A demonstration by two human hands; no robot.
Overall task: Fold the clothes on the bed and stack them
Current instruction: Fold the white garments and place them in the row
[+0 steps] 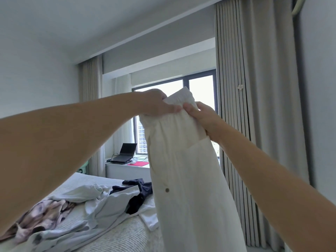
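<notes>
item 1. pale ribbed grey bed [116, 239], at 7 o'clock. it serves as the work surface; the loose clothes lie on it unfolded, and no finished stack shows.

item 2. long white woven trousers with a gathered elastic waistband [187, 179], centre to 6 o'clock. they hang full length in the air, the waistband up at the centre and the legs falling past the bed's edge. likely lifted high so their own weight drops the cloth straight and the seams can be matched before folding. a small dark button shows low on one leg.

item 3. heap of white and pale blue crumpled garments [101, 202], at 8 o'clock, awaiting their turn.

item 4. brown and cream mottled printed garment [40, 219], at 8 o'clock, near the frame's edge.

item 5. dark navy crumpled garment [140, 191], at 7 o'clock, partly under the white heap.

item 6. left hand [156, 104], centre. fingers curled round one end of the waistband, thumb on top.

item 7. right hand [201, 115], just beside it at 3 o'clock, pinching the other end. both grips sit close together, so the waist is bunched, not spread.
</notes>
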